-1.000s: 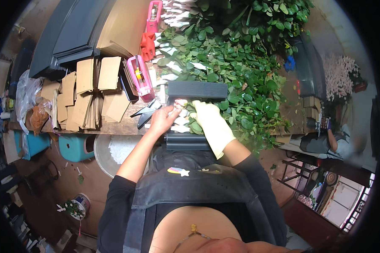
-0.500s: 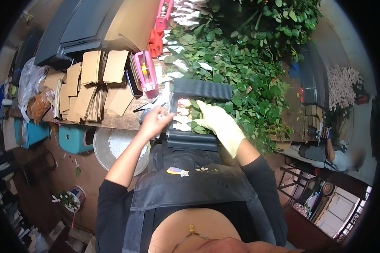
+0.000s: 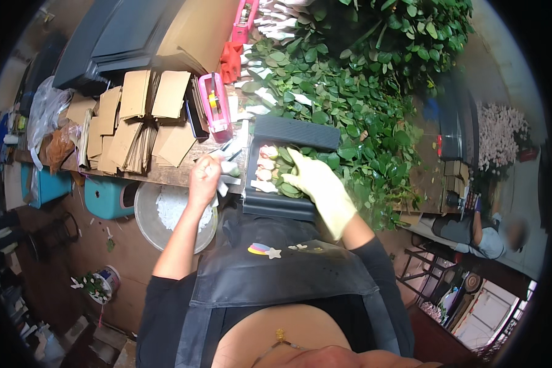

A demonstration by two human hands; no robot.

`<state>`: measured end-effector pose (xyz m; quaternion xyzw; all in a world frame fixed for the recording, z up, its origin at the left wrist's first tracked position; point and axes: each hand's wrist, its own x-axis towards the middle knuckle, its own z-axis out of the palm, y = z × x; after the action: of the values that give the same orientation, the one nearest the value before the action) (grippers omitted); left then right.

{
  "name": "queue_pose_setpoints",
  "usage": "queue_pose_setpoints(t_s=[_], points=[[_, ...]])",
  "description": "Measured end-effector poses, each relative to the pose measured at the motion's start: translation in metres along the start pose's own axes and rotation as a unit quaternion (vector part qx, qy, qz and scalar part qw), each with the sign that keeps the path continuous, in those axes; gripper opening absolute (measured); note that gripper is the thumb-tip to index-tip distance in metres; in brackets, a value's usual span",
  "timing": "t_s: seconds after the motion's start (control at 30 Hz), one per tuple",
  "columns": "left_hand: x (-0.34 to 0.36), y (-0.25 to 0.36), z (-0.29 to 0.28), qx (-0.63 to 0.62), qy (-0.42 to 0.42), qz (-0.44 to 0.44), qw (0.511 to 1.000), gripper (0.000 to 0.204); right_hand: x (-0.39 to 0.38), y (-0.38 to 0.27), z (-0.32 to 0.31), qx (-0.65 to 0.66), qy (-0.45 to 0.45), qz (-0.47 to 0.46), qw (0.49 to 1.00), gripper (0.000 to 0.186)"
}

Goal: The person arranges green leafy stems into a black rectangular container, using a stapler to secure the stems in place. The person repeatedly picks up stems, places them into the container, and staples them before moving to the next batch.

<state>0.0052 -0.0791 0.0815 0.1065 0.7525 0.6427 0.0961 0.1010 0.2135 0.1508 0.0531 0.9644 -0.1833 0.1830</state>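
Pink rose heads [image 3: 266, 162] lie in a row in a black ribbed tray [image 3: 295, 132], leaves to their right. One whitish bud covering [image 3: 264, 185] remains at the near end of the row. My right hand [image 3: 316, 184], in a pale yellow glove, grips the leafy rose stems in the tray, thumb and fingers around the leaves. To the tray's left, my bare left hand [image 3: 206, 176] is closed in a fist over the table edge. Thin white bud sleeves [image 3: 222, 186] show beside its fingers; the grip itself is partly hidden.
A wide basin [image 3: 142, 214] with white scraps stands below the table's edge. Cardboard pieces [image 3: 135, 92], a pink tape dispenser [image 3: 216, 110] and a red object [image 3: 230, 62] lie at left. Piled leafy roses [image 3: 362, 98] cover the right side. Another person [image 3: 490, 236] sits far right.
My left hand has drawn back left from the rose heads and closed into a fist. White coverings have come off several heads, showing pink petals. My right hand stays on the stems.
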Motion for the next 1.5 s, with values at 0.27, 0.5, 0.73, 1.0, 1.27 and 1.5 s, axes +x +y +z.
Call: queue_pose_setpoints(t_s=[0.27, 0.5, 0.73, 1.0, 1.27, 1.5], points=[[0.007, 0.019, 0.034, 0.245, -0.361, -0.101, 0.894, 0.038, -0.019, -0.033, -0.049, 0.054, -0.09, -0.121, 0.987, 0.024], [-0.008, 0.007, 0.05, 0.027, -0.293, -0.174, 0.94, 0.035, 0.013, -0.039, -0.005, -0.115, -0.166, -0.081, 0.976, 0.02], [-0.042, -0.003, 0.059, -0.292, -0.042, -0.329, 0.897, 0.025, 0.013, -0.022, 0.031, -0.157, -0.045, -0.137, 0.977, 0.018], [-0.096, -0.085, -0.108, 0.21, -0.074, -0.308, 0.925, 0.025, 0.008, -0.037, 0.007, -0.131, -0.049, -0.159, 0.977, 0.019], [-0.02, -0.002, -0.028, 0.261, -0.269, -0.114, 0.92, 0.059, 0.044, -0.051, 0.041, -0.161, -0.024, -0.179, 0.97, 0.021], [0.019, -0.036, 0.055, 0.207, -0.361, 0.052, 0.908, 0.111, 0.017, -0.043, -0.006, -0.099, -0.011, -0.198, 0.975, 0.022]])
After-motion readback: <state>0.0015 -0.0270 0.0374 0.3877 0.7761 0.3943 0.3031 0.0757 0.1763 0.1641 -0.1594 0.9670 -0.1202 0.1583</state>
